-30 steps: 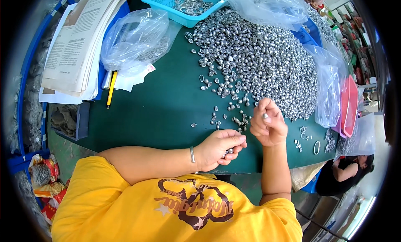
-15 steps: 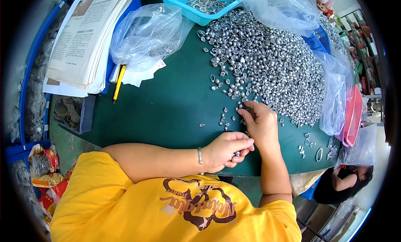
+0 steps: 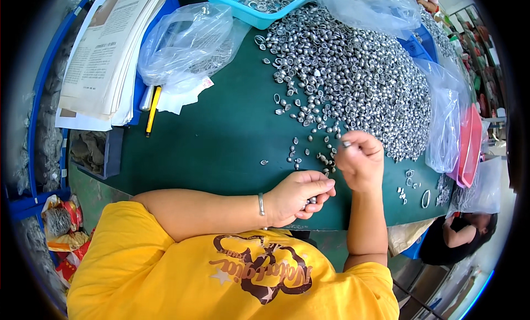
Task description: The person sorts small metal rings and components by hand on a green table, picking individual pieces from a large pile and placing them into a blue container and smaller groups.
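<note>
My left hand is curled near the table's front edge, its fingers closed round several small silver-grey oval metal pieces that peep out under the thumb. Raised just in front of the heap, my right hand pinches one small metal piece between thumb and forefinger. The big heap of small oval metal pieces spreads over the green table. Some pieces look like hollow rings, others like rounded beads. A few loose metal pieces lie between the heap and my left hand.
A turquoise basket of metal rings stands at the back. Left are a clear plastic bag, stacked papers, a yellow pen and a grey bin. A red basket sits right; beyond it is another person.
My right hand has lifted off the tabletop and shifted slightly right, now with a metal piece in its fingertips. My left hand stays closed in nearly the same place.
</note>
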The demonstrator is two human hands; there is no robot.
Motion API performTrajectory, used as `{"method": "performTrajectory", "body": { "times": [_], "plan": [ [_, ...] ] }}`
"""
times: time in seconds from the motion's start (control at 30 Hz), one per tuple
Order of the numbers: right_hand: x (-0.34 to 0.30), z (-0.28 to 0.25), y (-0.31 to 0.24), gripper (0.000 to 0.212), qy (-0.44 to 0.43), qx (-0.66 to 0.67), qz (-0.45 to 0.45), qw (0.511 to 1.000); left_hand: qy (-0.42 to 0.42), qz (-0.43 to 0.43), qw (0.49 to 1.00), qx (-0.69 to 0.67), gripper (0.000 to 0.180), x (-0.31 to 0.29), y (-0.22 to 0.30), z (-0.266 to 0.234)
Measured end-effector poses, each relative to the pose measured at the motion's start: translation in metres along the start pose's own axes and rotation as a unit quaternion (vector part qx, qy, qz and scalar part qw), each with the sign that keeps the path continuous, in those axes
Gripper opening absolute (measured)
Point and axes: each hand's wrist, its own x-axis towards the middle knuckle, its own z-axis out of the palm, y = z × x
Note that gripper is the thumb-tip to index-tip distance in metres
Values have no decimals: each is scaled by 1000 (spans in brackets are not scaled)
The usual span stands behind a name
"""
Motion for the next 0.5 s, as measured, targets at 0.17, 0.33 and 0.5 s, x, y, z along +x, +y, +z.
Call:
{"method": "performTrajectory", "body": {
  "times": [0.17, 0.33, 0.5],
  "plan": [
    [5, -15, -12, 14, -12, 215, -4, 976, -3, -4, 1000, 9, 20, 0, 0, 1],
    [-3, -19, -14, 8, -11, -493, -20, 870, -13, -31, 999, 33, 19, -1, -4, 1],
    [-5, 2, -12, 13, -55, -597, -8, 800, -8, -37, 999, 24, 19, -1, -3, 1]
  ]
}}
